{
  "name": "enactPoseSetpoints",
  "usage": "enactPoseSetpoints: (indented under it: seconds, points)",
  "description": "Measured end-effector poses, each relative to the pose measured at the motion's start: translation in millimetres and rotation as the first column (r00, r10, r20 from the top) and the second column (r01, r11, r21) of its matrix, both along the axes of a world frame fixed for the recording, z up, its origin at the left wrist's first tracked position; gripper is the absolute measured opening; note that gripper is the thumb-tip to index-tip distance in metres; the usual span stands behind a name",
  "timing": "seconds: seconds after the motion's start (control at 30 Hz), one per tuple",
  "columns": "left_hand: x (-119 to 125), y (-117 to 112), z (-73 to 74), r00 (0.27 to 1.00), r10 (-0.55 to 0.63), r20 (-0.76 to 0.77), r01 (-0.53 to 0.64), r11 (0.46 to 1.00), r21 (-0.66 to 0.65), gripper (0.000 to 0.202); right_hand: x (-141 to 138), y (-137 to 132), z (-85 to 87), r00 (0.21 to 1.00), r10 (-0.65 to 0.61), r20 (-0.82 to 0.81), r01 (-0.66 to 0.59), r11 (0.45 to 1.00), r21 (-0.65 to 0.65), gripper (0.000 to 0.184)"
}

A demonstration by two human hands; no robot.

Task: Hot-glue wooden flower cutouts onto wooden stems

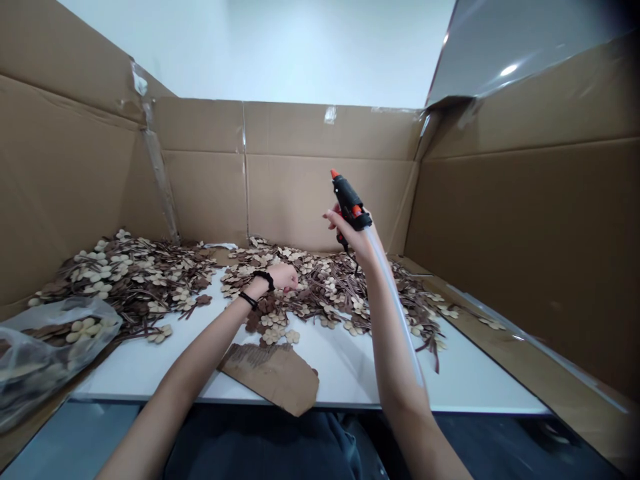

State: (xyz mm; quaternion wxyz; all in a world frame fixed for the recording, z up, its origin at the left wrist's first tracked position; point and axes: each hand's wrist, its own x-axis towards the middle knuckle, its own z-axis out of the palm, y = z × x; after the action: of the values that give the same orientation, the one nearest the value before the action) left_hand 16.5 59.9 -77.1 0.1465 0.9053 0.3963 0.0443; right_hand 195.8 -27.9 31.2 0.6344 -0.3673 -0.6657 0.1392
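Right hand [356, 241] closes its grip on a black, orange-tipped hot glue gun [349, 199], nozzle up above the white table [350, 367]. Left hand [283, 275] pinches into the pile of flower-shaped wooden cutouts [320, 287]; selecting 1 piece cleanly seems best.

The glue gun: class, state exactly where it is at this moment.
In the head view the glue gun is right of centre, held up in the right hand above the pile of wooden pieces, nozzle pointing up before the cardboard wall.
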Motion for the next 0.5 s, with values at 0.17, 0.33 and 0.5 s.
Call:
enactPoseSetpoints:
  seconds: [0.17, 0.33, 0.5]
  points:
    - [-19.3, -2.0, 25.6, 0.911, -0.133, 0.389, 0.181, 0.979, -0.090, 0.020, -2.8, -1.9, -0.6, 1.000, 0.004, 0.015, -0.004, 1.000, 0.003, 0.032]
    - [-30.4, -17.6, 58.2, 0.766, -0.109, 0.634, 0.132, 0.991, 0.010, 0.029, -2.2, -13.0, -0.3, 0.998, 0.047, 0.052, -0.039, 0.989, -0.145, 0.043]
    - [-38.1, -46.8, 89.9, 0.483, -0.023, 0.876, 0.003, 1.000, 0.024, 0.028, -0.7, -12.8, -3.0, 0.990, 0.138, 0.023, -0.132, 0.976, -0.171, 0.043]
